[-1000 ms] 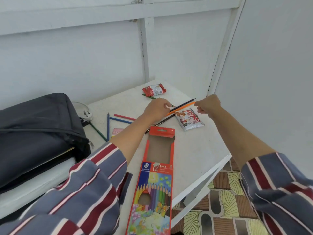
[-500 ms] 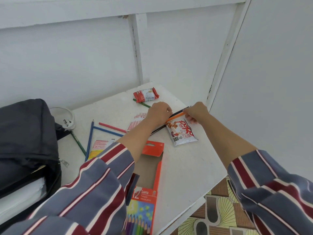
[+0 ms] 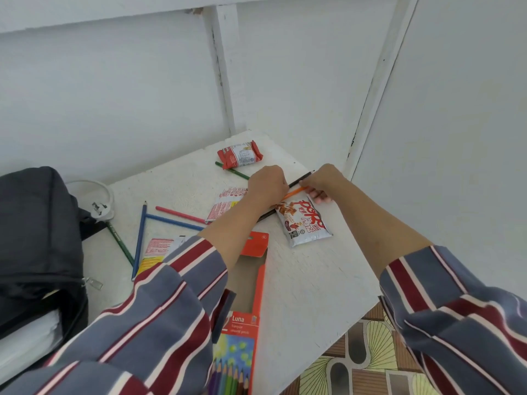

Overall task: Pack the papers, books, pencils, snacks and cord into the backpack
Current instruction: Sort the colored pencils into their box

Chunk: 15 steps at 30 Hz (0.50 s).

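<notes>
My left hand (image 3: 268, 185) grips a bundle of pencils, an orange pencil (image 3: 295, 191) and a black pencil (image 3: 299, 179) among them, low over the white table (image 3: 313, 280). My right hand (image 3: 322, 181) pinches the far ends of the same pencils. A white snack packet (image 3: 303, 220) lies just below both hands. A red snack packet (image 3: 239, 154) sits at the back on a green pencil (image 3: 232, 170). Loose red (image 3: 179, 214) and blue pencils (image 3: 139, 238) lie left of centre. The dark backpack (image 3: 37, 232) stands open at the left, with white papers (image 3: 25, 340) inside.
An open orange pencil box (image 3: 248, 303) lies near the front edge under my left sleeve. A white cord with plug (image 3: 98, 201) lies by the backpack. Two more flat packets (image 3: 225, 202) rest mid-table. White walls close in behind and at the right. Patterned floor shows below.
Both hands have come down from above the table to just over the white snack packet, still holding the pencils. The view has swung, so the backpack shows further left.
</notes>
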Available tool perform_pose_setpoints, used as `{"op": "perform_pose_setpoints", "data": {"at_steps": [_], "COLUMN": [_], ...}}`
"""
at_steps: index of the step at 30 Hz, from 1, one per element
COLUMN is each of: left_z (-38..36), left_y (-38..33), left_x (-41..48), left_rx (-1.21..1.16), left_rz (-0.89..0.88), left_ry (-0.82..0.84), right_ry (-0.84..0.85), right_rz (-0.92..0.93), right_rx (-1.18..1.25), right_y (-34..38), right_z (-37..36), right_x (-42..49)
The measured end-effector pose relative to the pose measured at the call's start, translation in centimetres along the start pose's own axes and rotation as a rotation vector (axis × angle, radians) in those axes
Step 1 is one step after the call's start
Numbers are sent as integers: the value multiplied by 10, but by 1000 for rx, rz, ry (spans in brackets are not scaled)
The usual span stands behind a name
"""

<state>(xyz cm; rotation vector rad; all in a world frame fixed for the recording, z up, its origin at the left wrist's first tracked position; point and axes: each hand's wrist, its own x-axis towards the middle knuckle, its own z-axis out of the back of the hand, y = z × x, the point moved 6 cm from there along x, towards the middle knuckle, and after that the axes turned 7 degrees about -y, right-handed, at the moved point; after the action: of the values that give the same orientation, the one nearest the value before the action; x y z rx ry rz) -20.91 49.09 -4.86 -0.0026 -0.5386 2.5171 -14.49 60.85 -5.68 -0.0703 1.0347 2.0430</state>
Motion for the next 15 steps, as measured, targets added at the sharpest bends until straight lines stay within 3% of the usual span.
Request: {"op": "perform_pose_setpoints", "data": {"at_steps": [8, 15], "left_z": [5, 18], "left_y": [4, 10], "left_x": [-7, -6], "left_rx": [-114, -250], "left_rz": [48, 66], "left_ry": [-26, -93], "right_ry": [-74, -110], "right_rz": [62, 30], "right_rx": [-29, 181], "right_y": [5, 1], "right_z": [-6, -1], "right_x": [-1, -5]}}
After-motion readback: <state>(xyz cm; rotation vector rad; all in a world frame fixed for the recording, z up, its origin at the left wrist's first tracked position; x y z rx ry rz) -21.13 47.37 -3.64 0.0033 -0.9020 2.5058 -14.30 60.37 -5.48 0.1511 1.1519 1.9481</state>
